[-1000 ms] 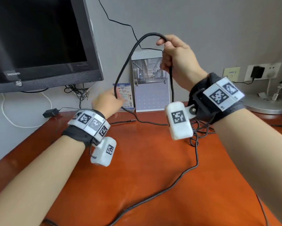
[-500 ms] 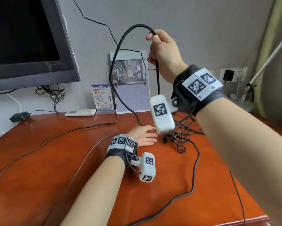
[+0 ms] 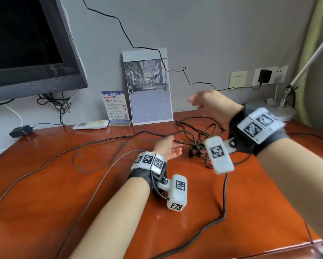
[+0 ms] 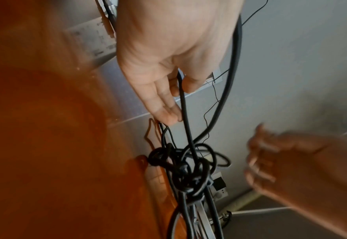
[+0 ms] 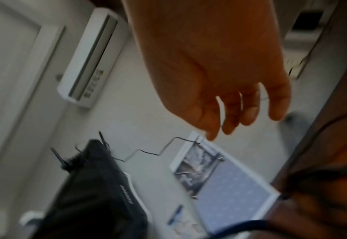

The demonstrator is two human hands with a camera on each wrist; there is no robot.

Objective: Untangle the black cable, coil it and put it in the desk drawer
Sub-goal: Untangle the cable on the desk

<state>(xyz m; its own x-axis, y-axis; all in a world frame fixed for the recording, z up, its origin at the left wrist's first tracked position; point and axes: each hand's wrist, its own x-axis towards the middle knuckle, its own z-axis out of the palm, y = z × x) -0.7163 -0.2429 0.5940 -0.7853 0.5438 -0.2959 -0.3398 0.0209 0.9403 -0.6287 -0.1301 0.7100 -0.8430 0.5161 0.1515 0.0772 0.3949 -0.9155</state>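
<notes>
Gripping is limited to the left hand [image 3: 168,149]: in the left wrist view, one strand of the thin black round cable [image 3: 224,208] is running between its thumb and fingers [image 4: 164,111], which are lying nearly straight; whether they are pinching it cannot be told. Its right hand [image 3: 209,101] is hovering above the desk, blurred, with fingers spread and holding nothing.

Supporting everything is a glossy reddish-brown wooden desk [image 3: 82,193], which is standing against a grey painted wall [image 3: 203,34].

Proceeding left to right: a black flat-screen monitor [image 3: 29,43] is hanging at the upper left. Below it, a small black power adapter [image 3: 20,130] and a white remote control [image 3: 90,124] are lying at the desk's rear edge. A blue-and-white printed card [image 3: 115,106] and a tall desk calendar with a building photograph [image 3: 147,86] are leaning against the wall. A second, thinner grey cable [image 3: 93,193] is crossing the desk on the left. The black cable's knotted tangle [image 3: 198,144] is lying on the desk between the two hands, just beyond the left fingertips, with one long strand trailing toward the front edge. A white wall socket strip with a black plug [image 3: 265,75] and the round metal base of a desk lamp [image 3: 282,111] are occupying the right.

Count: two hands, one tangle, one monitor, one calendar, one remote.
</notes>
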